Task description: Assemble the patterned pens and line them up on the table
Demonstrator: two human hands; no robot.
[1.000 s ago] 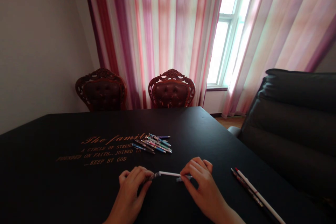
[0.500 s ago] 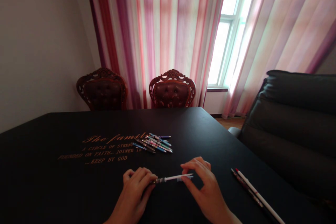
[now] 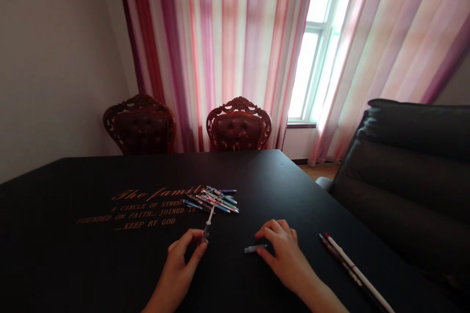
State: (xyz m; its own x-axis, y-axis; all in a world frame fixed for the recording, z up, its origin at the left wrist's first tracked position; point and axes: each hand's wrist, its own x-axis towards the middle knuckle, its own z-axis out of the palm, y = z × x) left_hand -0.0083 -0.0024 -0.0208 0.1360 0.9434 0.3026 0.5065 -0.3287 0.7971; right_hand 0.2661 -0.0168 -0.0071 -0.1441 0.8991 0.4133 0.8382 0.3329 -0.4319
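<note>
Close in front of me, my left hand (image 3: 178,266) and right hand (image 3: 282,254) are well apart, with nothing shared between them. The left one pinches a slim white pen (image 3: 207,225) near its lower end, tilted up toward the pile. My right fingers (image 3: 271,229) sit on the table just beside a small pale plastic pen cap (image 3: 255,248). Further out, a heap of colourful pens (image 3: 211,200) lies on the black table (image 3: 110,264) next to some gold lettering (image 3: 147,210), and off to my right lie a long white pen (image 3: 360,273) and a dark pen (image 3: 340,259) side by side.
</note>
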